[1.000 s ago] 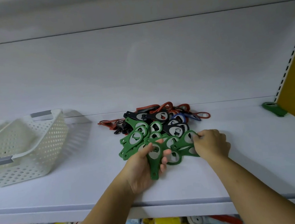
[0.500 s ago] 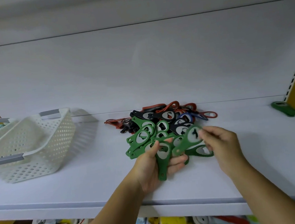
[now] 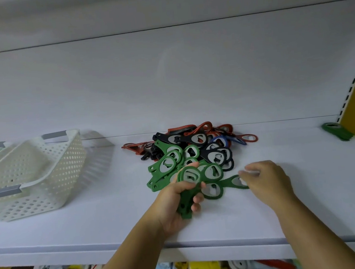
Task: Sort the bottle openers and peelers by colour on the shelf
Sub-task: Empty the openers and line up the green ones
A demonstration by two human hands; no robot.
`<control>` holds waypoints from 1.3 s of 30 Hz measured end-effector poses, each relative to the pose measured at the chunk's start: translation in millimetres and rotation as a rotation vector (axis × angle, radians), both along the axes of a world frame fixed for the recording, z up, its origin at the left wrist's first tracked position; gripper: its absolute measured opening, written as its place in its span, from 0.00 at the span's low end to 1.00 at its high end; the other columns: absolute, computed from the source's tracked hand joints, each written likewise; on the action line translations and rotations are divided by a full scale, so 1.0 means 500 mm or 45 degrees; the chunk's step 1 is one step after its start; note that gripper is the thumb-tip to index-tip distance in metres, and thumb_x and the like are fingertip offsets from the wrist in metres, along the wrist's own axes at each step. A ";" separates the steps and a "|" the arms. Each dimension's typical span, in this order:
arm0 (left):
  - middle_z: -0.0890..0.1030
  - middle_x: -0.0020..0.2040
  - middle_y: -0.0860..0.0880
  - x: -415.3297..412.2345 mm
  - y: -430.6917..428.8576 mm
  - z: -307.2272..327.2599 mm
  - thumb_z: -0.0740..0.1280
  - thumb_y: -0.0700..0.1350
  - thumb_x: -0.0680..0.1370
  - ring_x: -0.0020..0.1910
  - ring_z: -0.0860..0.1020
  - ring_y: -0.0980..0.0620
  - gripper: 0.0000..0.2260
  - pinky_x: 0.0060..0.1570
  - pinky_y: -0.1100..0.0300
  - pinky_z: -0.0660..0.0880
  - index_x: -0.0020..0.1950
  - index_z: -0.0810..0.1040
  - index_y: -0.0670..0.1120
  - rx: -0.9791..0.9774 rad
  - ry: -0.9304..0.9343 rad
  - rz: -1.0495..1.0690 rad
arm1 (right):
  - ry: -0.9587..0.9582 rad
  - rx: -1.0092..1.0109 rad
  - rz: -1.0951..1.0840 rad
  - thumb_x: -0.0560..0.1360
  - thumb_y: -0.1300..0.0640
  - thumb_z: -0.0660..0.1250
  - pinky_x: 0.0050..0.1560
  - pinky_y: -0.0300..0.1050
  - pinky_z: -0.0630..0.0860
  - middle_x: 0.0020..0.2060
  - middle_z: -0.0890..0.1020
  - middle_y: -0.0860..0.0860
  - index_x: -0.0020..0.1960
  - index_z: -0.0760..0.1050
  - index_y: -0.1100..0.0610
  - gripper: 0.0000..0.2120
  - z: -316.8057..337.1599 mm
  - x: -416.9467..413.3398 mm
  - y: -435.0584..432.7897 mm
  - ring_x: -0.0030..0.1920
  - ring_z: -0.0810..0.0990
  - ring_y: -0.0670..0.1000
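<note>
On the shelf (image 3: 310, 185) front, the left hand (image 3: 175, 203) grips a stack of green openers (image 3: 190, 176), one thicker since the right hand (image 3: 265, 179) fed it. That hand now reaches the next green opener (image 3: 230, 182), grasp unclear; the mixed pile (image 3: 206, 142) waits behind.

Left grip (image 3: 175, 203), just in front of the pile (image 3: 197, 139), curls round green openers (image 3: 188, 176); right grip (image 3: 265, 179) hovers just right of it, fingers loosely bent.
</note>
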State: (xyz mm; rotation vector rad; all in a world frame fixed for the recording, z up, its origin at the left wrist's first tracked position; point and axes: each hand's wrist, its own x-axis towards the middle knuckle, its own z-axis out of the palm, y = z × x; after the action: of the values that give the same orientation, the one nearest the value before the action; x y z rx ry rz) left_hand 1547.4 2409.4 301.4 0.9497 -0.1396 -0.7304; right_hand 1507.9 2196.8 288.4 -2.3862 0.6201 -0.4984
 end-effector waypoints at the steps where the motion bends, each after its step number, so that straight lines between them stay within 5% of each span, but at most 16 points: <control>1: 0.77 0.39 0.43 -0.001 0.000 0.001 0.56 0.36 0.78 0.25 0.68 0.53 0.15 0.19 0.66 0.65 0.61 0.74 0.47 0.004 0.013 0.005 | 0.122 -0.058 0.029 0.73 0.45 0.68 0.58 0.47 0.71 0.59 0.77 0.48 0.57 0.80 0.52 0.16 0.000 0.000 0.001 0.60 0.74 0.53; 7: 0.71 0.35 0.45 0.001 0.001 0.005 0.60 0.51 0.78 0.24 0.62 0.56 0.11 0.17 0.68 0.62 0.57 0.72 0.51 -0.059 0.079 0.003 | 0.165 -0.094 0.070 0.71 0.45 0.70 0.50 0.45 0.69 0.47 0.76 0.46 0.48 0.74 0.49 0.11 0.010 -0.002 0.006 0.53 0.74 0.52; 12: 0.72 0.36 0.44 0.001 -0.002 0.006 0.56 0.54 0.81 0.26 0.70 0.52 0.14 0.23 0.63 0.74 0.61 0.74 0.48 -0.033 0.148 0.025 | -0.276 0.354 -0.001 0.76 0.57 0.67 0.35 0.42 0.69 0.36 0.78 0.48 0.44 0.74 0.57 0.04 0.006 0.000 0.002 0.40 0.76 0.53; 16: 0.77 0.38 0.40 0.001 -0.007 0.007 0.52 0.55 0.82 0.37 0.82 0.42 0.18 0.37 0.48 0.82 0.58 0.74 0.45 -0.026 0.144 0.018 | -0.580 0.744 0.057 0.77 0.60 0.65 0.34 0.38 0.67 0.33 0.79 0.47 0.43 0.77 0.57 0.05 0.025 -0.005 0.012 0.35 0.74 0.46; 21: 0.82 0.53 0.37 -0.001 -0.002 0.006 0.53 0.57 0.80 0.47 0.82 0.36 0.19 0.41 0.49 0.82 0.59 0.74 0.45 0.042 0.054 -0.186 | -0.400 0.906 0.472 0.74 0.61 0.69 0.28 0.35 0.68 0.28 0.80 0.44 0.41 0.80 0.53 0.06 0.034 -0.014 0.064 0.28 0.72 0.42; 23: 0.82 0.53 0.37 0.000 0.000 0.005 0.64 0.54 0.76 0.47 0.82 0.36 0.18 0.38 0.50 0.81 0.60 0.73 0.44 0.083 -0.018 -0.241 | -0.348 0.807 0.587 0.73 0.63 0.71 0.30 0.32 0.71 0.29 0.82 0.46 0.40 0.81 0.53 0.06 0.033 -0.015 0.078 0.29 0.76 0.40; 26: 0.81 0.54 0.37 0.004 0.003 -0.001 0.76 0.44 0.66 0.48 0.81 0.37 0.26 0.47 0.48 0.75 0.62 0.73 0.45 0.107 -0.167 -0.349 | -0.326 0.771 0.655 0.71 0.65 0.72 0.32 0.33 0.73 0.32 0.83 0.49 0.40 0.81 0.56 0.05 0.029 -0.015 0.086 0.29 0.79 0.41; 31: 0.80 0.56 0.37 0.009 0.000 -0.006 0.68 0.29 0.68 0.54 0.78 0.37 0.27 0.65 0.36 0.62 0.66 0.73 0.43 0.137 -0.282 -0.350 | -0.368 0.710 0.594 0.71 0.63 0.73 0.30 0.32 0.72 0.30 0.81 0.47 0.39 0.80 0.58 0.04 0.022 -0.011 0.091 0.28 0.77 0.41; 34: 0.80 0.54 0.38 0.003 -0.002 0.005 0.63 0.26 0.68 0.49 0.81 0.43 0.25 0.51 0.49 0.79 0.63 0.75 0.42 0.087 -0.274 -0.350 | -0.415 0.583 0.496 0.72 0.58 0.72 0.29 0.32 0.69 0.26 0.77 0.46 0.36 0.78 0.57 0.07 0.015 -0.007 0.089 0.27 0.73 0.41; 39: 0.82 0.47 0.36 -0.002 0.004 0.014 0.54 0.28 0.78 0.36 0.83 0.44 0.19 0.24 0.63 0.75 0.64 0.72 0.43 0.055 -0.089 -0.232 | -0.358 -0.003 0.294 0.74 0.54 0.70 0.31 0.36 0.65 0.31 0.74 0.46 0.33 0.74 0.55 0.12 -0.005 0.004 0.072 0.32 0.71 0.46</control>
State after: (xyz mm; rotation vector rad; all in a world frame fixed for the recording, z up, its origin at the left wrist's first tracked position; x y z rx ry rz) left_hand 1546.5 2411.3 308.2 1.0132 -0.2756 -0.8710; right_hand 1509.8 2232.8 285.6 -2.2944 0.2168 -0.7140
